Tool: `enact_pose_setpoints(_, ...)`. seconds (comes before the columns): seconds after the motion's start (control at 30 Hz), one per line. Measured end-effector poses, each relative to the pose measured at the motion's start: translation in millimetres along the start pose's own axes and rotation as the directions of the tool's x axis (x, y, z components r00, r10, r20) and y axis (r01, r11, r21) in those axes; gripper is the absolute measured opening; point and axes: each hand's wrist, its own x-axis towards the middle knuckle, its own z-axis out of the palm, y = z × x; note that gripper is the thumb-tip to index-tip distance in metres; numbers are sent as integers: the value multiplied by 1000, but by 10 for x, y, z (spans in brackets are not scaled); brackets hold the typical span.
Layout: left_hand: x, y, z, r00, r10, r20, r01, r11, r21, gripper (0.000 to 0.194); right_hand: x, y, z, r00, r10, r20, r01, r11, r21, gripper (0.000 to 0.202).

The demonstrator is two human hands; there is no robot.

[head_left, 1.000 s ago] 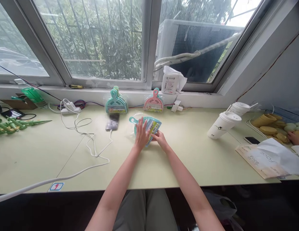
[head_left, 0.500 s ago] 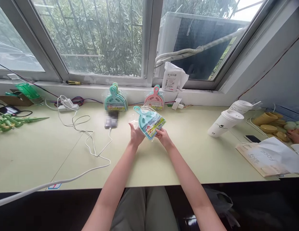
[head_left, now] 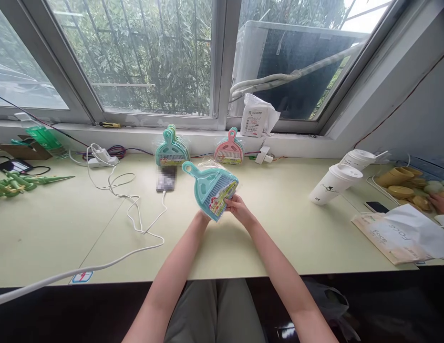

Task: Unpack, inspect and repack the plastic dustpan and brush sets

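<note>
A turquoise dustpan and brush set (head_left: 206, 191) in clear plastic wrap is held tilted above the table, its ring handle pointing up and left. A blue-bristled brush and a colourful label show on its front. My right hand (head_left: 238, 208) is closed on the lower right edge, thumb over the label. Behind the set, at its lower left, is my left hand (head_left: 203, 216); its fingers are hidden. Farther back, a stack of turquoise dustpan sets (head_left: 170, 148) leans against the wall under the window, and to its right stands a pink-fronted stack of dustpan sets (head_left: 229, 148).
A phone on a cable (head_left: 166, 180) lies left of the held set, and a white cable (head_left: 136, 264) crosses the left side. White cups (head_left: 332, 183) and a paper bag (head_left: 393, 236) are at right, near another person's hand (head_left: 441, 202). Green plastic pieces (head_left: 21, 183) lie far left.
The dustpan set has come nearer to me and slightly left, its handle turned further left. My left hand has slid behind it and is mostly covered; my right hand keeps its hold.
</note>
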Motion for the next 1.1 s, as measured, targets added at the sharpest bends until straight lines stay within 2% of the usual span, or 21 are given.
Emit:
enact_pose_setpoints(0.07, 14, 45, 64, 999, 10, -44, -17, 988, -156, 56, 17, -7, -7, 995, -65, -76, 66, 998, 20, 36)
enact_pose_setpoints(0.1, 21, 79, 84, 994, -2, -106, -26, 964, -263, 61, 31, -5, -22, 988, -96, -120, 100, 995, 31, 35)
enact_pose_setpoints(0.17, 26, 155, 102, 972, 24, -232, -99, 944, -316, 70, 65, 11, -68, 967, -143, -210, 157, 986, 51, 35)
enact_pose_setpoints(0.27, 11, 234, 105, 968, 42, -247, -81, 985, -150, 65, 110, 48, -150, 933, -165, -320, 202, 976, 84, 37)
enact_pose_setpoints(0.37, -2, 226, 115, 968, 90, -233, -81, 996, 48, 66, 128, 47, -218, 929, -136, -344, 179, 979, 97, 37)
enact_pose_setpoints(0.5, 20, 160, 102, 970, 64, -233, -53, 997, 50, 67, 135, -32, -341, 956, -60, -287, 86, 993, 80, 31)
enact_pose_setpoints(0.57, 32, 135, 82, 980, 52, -192, -45, 998, 39, 67, 149, -64, -436, 915, -68, -397, 101, 993, 61, 26)
enact_pose_setpoints(0.67, 34, 107, 64, 990, 39, -133, -33, 999, 43, 70, 180, -58, -582, 794, -100, -600, 153, 988, 37, 24)
enact_pose_setpoints(0.77, 26, 97, 65, 996, 25, -85, -21, 999, 42, 73, 197, -29, -665, 755, -104, -647, 180, 982, 51, 28)
enact_pose_setpoints(0.83, 26, 108, 62, 998, 30, -64, -28, 999, 32, 74, 185, -41, -670, 761, -121, -638, 194, 980, 47, 30)
enact_pose_setpoints(0.87, 28, 119, 56, 997, 31, -66, -30, 999, 25, 75, 171, -62, -661, 782, -138, -608, 205, 978, 42, 31)
enact_pose_setpoints(1.0, 37, 177, 5, 991, 73, -116, -73, 997, 2, 72, 100, -172, -589, 915, -193, -353, 220, 975, 37, 33)
enact_pose_setpoints(1.07, 35, 191, -14, 989, 83, -118, -84, 996, 1, 71, 93, -182, -568, 928, -188, -322, 211, 977, 36, 34)
enact_pose_setpoints(1.1, 31, 190, -17, 991, 75, -109, -75, 997, 7, 72, 100, -169, -568, 915, -181, -360, 207, 978, 34, 33)
